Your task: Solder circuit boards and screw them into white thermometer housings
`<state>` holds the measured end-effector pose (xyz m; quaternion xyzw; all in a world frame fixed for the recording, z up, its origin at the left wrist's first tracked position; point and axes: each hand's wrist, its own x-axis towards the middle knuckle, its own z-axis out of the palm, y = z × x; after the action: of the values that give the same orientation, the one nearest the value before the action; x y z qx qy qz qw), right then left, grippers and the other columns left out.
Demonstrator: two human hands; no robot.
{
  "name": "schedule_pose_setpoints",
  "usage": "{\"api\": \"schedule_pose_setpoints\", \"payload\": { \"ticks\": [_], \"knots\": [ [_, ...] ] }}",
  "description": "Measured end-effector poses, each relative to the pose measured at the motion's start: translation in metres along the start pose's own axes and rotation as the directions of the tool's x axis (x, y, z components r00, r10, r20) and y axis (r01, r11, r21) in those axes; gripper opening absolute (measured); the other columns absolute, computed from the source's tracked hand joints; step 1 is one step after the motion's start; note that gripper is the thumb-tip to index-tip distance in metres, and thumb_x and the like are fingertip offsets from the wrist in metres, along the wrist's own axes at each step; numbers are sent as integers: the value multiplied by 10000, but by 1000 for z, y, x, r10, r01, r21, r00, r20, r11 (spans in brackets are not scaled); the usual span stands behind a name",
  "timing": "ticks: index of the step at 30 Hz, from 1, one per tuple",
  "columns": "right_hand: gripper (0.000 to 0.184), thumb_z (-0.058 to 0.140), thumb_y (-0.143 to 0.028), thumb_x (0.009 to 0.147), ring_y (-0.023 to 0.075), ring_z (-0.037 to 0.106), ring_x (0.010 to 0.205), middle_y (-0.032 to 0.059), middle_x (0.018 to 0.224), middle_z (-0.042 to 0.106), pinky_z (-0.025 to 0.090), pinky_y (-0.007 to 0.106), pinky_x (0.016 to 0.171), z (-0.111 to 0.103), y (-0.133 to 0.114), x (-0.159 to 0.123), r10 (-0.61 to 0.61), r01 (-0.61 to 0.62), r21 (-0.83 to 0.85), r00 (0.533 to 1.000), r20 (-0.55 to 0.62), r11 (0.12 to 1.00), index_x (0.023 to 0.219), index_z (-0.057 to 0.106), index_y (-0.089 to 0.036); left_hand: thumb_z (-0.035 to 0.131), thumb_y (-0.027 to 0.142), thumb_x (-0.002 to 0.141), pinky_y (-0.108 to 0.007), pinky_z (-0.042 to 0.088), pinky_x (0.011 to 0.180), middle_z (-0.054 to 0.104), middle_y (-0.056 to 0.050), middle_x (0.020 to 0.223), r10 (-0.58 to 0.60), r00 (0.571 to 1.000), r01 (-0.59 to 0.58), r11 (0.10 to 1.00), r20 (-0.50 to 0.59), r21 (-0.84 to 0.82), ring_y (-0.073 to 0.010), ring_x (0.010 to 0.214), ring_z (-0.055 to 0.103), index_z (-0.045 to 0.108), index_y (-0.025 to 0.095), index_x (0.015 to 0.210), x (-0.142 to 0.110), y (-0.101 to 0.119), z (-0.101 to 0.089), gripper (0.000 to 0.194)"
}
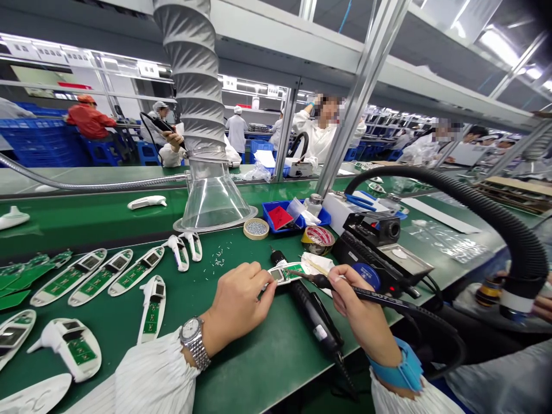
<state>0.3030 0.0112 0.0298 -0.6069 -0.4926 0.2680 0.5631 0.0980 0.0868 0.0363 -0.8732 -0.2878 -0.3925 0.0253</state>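
My left hand (239, 302) pinches the left end of a small white plastic housing (281, 277) with a green circuit board (296, 270) inside. A soldering iron (373, 295) is held like a pen in my right hand (364, 322). Its tip lies at the board; I cannot tell whether it touches. Under the housing, a black electric screwdriver (317, 322) rests on the green bench. Beside the iron's grip is a white cloth or paper pad (314, 261).
Several white housings with boards (90, 279) lie to the left. A clear extraction hood (211, 201) hangs ahead, near a dish of screws (256, 229), a blue tray (268, 217) and a tape roll (318, 237). At right stand a soldering station (362, 253) and black hose (478, 192). Co-workers are beyond.
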Motion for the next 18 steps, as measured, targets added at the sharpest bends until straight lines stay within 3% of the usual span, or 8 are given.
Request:
{"api": "schedule_pose_setpoints", "payload": {
  "ticks": [18],
  "knots": [
    [303,554,-499,858,81,236,446,-71,512,287,171,186,398,-2,4,2,41,-44,64,998,49,997,782,498,-211,465,224,873,-259,342,535,547,7,634,-10,1000,9,1000,18,19,-129,588,495,601,179,712,-2,-1,4,215]
  ]
}}
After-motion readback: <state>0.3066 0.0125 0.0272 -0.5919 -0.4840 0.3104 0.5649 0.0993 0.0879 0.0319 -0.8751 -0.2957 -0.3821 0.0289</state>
